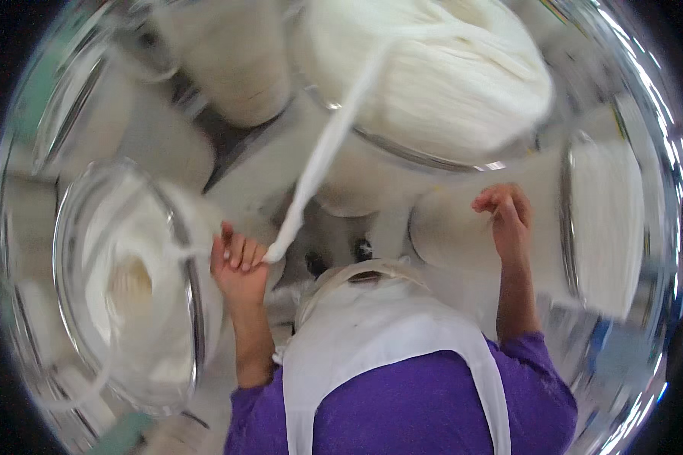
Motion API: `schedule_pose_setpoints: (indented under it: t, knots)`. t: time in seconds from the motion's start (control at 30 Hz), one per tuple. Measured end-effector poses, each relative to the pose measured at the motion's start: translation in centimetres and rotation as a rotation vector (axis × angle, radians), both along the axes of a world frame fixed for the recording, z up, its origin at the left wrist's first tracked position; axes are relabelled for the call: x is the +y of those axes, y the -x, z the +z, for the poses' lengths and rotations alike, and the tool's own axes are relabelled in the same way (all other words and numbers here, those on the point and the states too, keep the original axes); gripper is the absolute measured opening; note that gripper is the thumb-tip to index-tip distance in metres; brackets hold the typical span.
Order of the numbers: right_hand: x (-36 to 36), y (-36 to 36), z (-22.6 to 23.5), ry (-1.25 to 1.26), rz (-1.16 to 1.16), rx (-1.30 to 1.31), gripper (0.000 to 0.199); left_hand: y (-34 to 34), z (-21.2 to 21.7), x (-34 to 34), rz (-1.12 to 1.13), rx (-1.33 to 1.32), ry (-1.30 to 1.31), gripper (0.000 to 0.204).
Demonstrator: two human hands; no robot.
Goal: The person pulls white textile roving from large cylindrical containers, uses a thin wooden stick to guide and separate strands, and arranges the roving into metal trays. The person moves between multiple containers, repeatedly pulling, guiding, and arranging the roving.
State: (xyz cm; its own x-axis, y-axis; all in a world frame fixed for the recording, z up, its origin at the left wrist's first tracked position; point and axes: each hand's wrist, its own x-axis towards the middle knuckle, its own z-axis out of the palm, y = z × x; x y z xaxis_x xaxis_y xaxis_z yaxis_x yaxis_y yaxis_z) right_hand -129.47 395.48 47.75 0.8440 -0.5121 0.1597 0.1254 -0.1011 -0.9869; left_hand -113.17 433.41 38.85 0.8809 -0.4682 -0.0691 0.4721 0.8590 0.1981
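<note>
Several tall round cans packed with coiled white fibre are seen around the person, the largest (440, 76) filling the upper middle of the view, another (129, 280) at the lower left with a bright metal rim, and a third (607, 220) at the right. A thick white strand of sliver (326, 144) is drawn down from the top of the largest can to the left hand (239, 262), where its end is pinched by fingers curled closed around it, just beside the rim of the lower-left can. The right hand (508, 212) is raised near the right-hand can, its fingers bent inward; whether anything is gripped there cannot be told, since motion blur hides it. A white apron (372, 334) is worn over a purple shirt (402, 409).

The strand looks soft and loosely bound, so it could be thinned or parted if pulled sharply. It could also be snagged on a metal rim, or slipped from the pinch if the grip is relaxed.
</note>
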Motion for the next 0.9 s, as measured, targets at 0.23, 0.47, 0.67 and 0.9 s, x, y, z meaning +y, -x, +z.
schedule_pose_setpoints:
  t: [0.23, 0.47, 0.67, 0.9]
  knots:
    - [-4.2, 9.6, 0.4, 0.403, -0.637, 0.404, 0.031, 3.4, -6.7, -2.1, -0.185, 0.126, -0.560, 0.040]
    - [-12.5, 17.6, 1.3, 0.983, -0.846, 0.535, 0.035, 10.6, -5.9, -8.0, -0.414, -0.054, -0.622, 0.028]
    - [-18.7, 16.8, -0.1, 1.077, -0.803, 0.563, 0.034, 19.5, -4.1, -12.6, -0.212, -0.035, -0.643, 0.024]
    - [-20.0, 15.8, 0.5, 1.047, -0.523, 0.770, 0.037, 33.0, -3.8, -12.0, -0.091, 0.064, -0.695, 0.023]
